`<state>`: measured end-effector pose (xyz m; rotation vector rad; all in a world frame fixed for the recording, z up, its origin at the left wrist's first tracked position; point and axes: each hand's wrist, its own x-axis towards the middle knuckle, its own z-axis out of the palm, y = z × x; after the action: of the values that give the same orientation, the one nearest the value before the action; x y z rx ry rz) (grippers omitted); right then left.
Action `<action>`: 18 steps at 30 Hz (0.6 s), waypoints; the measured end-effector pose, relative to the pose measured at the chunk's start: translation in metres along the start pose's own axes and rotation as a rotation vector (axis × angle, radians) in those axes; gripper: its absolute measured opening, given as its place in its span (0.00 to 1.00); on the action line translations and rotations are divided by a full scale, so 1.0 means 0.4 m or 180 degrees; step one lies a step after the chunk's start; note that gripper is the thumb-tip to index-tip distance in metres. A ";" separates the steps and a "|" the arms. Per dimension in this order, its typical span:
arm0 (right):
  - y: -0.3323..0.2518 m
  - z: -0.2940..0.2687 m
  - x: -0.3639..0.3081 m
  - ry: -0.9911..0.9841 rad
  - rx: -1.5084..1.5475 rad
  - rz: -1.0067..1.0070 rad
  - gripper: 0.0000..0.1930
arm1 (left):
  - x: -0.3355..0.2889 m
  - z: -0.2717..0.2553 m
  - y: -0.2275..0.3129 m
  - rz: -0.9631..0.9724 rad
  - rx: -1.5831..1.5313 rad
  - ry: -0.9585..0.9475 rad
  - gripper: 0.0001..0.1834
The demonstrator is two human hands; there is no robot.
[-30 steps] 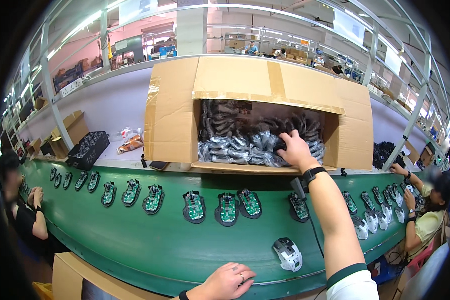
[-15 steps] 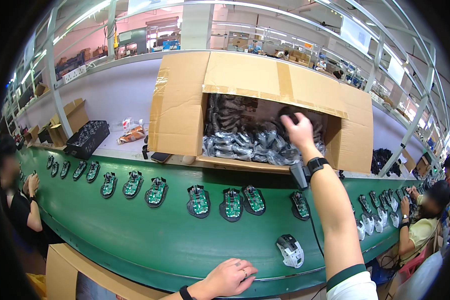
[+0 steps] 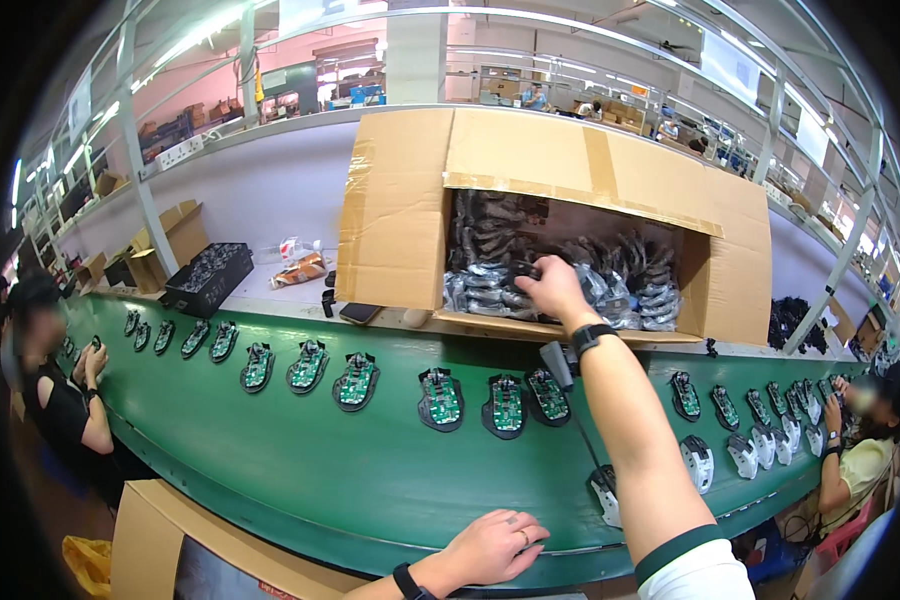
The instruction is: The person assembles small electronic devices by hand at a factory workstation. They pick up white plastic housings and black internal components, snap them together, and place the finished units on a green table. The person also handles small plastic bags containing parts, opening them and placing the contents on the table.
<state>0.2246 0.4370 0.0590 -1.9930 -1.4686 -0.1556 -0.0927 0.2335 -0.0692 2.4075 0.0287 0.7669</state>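
My right hand (image 3: 554, 290) reaches into the open cardboard box (image 3: 393, 215), its fingers closed around a black piece (image 3: 522, 271) whose kind I cannot make out. Around it in the box lie stacks of parts in clear plastic bags (image 3: 610, 297). My left hand (image 3: 492, 549) rests at the near edge of the green belt (image 3: 390, 480), fingers apart and holding nothing. Beyond it, open computer mouse bases with green circuit boards (image 3: 441, 399) stand in a row. A white and black mouse shell (image 3: 603, 494) is partly hidden by my right forearm.
More boards and white shells (image 3: 698, 462) sit to the right, near a person in yellow (image 3: 850, 470). Another person (image 3: 60, 400) works at the left. A black bin (image 3: 208, 279) and a phone (image 3: 360, 313) lie on the shelf. Below the belt stands another carton (image 3: 150, 530).
My right hand has moved left and lower inside the box. The mouse bases and box appear farther right as the view has shifted. My left hand stays at the belt's edge.
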 end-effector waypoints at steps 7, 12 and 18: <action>0.096 -0.039 -0.055 0.0201 0.1050 -0.0247 0.24 | -0.003 0.003 -0.003 0.0005 -0.0065 -0.0047 0.11; 0.070 -0.071 -0.058 -0.0231 0.0843 -0.0480 0.25 | -0.010 -0.003 -0.009 -0.0023 -0.0050 -0.0040 0.11; 0.061 -0.061 -0.084 -0.0807 -0.0298 -0.0701 0.20 | -0.012 -0.013 -0.005 -0.0101 -0.0157 -0.0150 0.11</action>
<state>0.2404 0.3920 0.0523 -1.9763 -1.8739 -0.0673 -0.0993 0.2369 -0.0694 2.3717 0.0286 0.6883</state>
